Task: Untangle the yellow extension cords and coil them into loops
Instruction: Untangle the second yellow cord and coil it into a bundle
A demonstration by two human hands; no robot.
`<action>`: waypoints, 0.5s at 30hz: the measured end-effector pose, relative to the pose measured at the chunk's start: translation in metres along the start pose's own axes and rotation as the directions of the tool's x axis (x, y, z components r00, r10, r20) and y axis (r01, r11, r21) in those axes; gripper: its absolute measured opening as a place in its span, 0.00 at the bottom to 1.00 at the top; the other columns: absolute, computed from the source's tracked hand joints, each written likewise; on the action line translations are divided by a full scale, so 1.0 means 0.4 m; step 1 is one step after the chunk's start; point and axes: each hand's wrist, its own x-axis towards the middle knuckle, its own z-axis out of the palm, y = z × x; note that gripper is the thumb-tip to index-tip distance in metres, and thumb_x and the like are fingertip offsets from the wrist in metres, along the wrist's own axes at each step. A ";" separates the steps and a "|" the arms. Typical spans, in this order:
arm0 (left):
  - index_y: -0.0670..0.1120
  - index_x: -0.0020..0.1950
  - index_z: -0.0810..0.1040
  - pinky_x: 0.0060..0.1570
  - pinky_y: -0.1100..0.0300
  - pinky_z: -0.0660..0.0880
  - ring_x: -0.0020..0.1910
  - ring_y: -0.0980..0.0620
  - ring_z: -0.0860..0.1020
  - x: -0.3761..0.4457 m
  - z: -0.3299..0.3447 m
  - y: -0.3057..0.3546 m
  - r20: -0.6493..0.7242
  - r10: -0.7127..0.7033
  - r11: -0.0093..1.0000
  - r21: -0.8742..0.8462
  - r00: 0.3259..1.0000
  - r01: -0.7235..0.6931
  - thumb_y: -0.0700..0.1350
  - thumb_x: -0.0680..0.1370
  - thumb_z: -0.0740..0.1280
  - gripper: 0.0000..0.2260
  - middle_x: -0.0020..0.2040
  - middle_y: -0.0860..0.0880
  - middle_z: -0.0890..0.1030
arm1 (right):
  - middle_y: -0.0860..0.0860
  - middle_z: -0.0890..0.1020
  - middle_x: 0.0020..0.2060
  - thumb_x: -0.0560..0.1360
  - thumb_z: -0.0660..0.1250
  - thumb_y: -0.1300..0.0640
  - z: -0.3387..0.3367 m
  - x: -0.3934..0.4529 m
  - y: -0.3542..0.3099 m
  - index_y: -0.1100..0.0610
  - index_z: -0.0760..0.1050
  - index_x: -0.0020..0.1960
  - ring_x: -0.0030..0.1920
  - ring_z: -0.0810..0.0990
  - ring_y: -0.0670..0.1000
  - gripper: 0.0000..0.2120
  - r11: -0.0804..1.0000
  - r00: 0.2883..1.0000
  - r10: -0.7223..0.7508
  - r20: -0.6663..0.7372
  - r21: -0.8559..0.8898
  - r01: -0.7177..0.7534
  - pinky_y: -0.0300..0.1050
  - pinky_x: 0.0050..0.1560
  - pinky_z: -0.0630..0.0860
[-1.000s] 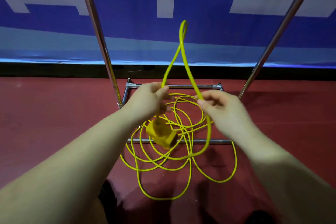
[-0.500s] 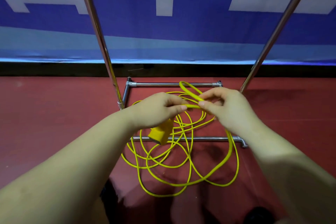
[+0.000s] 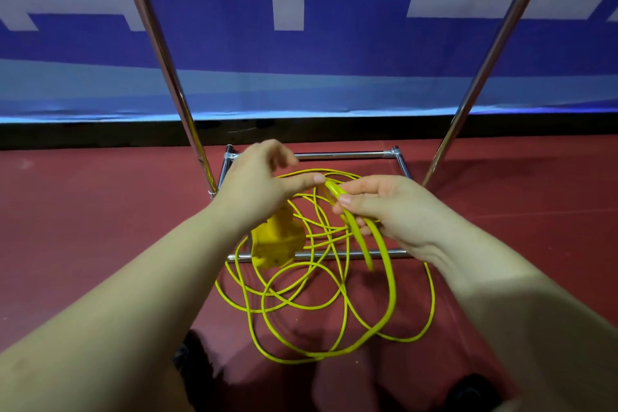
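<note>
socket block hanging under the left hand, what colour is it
Yellow, matching the cord; the socket block shows best in the head view.

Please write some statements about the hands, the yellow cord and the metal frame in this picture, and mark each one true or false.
1. The right hand pinches a folded bend of the yellow extension cord. True.
2. The cord is already coiled into one neat loop. False: most of it lies in loose, crossing loops on the red floor.
3. The yellow socket block hangs below the left hand. True.
4. The left hand's fingers are clenched in a fist. False: thumb and fingers are spread and extended.
5. The metal frame stands on a green carpet. False: it stands on the red floor.
</note>
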 end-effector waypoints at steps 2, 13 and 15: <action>0.48 0.35 0.72 0.25 0.71 0.64 0.25 0.61 0.71 -0.007 0.008 0.007 0.026 -0.167 0.985 0.048 0.986 0.166 0.58 0.68 0.73 0.17 0.28 0.54 0.73 | 0.47 0.83 0.33 0.74 0.66 0.63 0.007 0.001 0.003 0.56 0.77 0.47 0.25 0.71 0.39 0.04 1.000 0.999 -0.022 -0.041 0.014 0.023 0.32 0.27 0.70; 0.46 0.37 0.71 0.37 0.61 0.74 0.24 0.54 0.78 -0.003 0.046 0.035 0.680 -0.464 0.177 -0.557 0.567 0.812 0.53 0.81 0.56 0.16 0.29 0.50 0.78 | 0.46 0.80 0.30 0.72 0.69 0.62 0.045 -0.011 0.004 0.59 0.79 0.53 0.25 0.73 0.39 0.09 0.996 0.990 -0.089 -0.108 -0.038 0.085 0.33 0.28 0.72; 0.46 0.37 0.68 0.38 0.58 0.74 0.25 0.54 0.80 0.002 0.045 0.028 0.657 -0.476 0.154 -0.592 0.584 0.791 0.49 0.83 0.53 0.16 0.28 0.49 0.80 | 0.48 0.79 0.32 0.71 0.71 0.61 0.028 -0.008 0.002 0.56 0.79 0.50 0.25 0.74 0.40 0.08 0.991 0.975 -0.118 -0.188 -0.086 0.103 0.35 0.28 0.76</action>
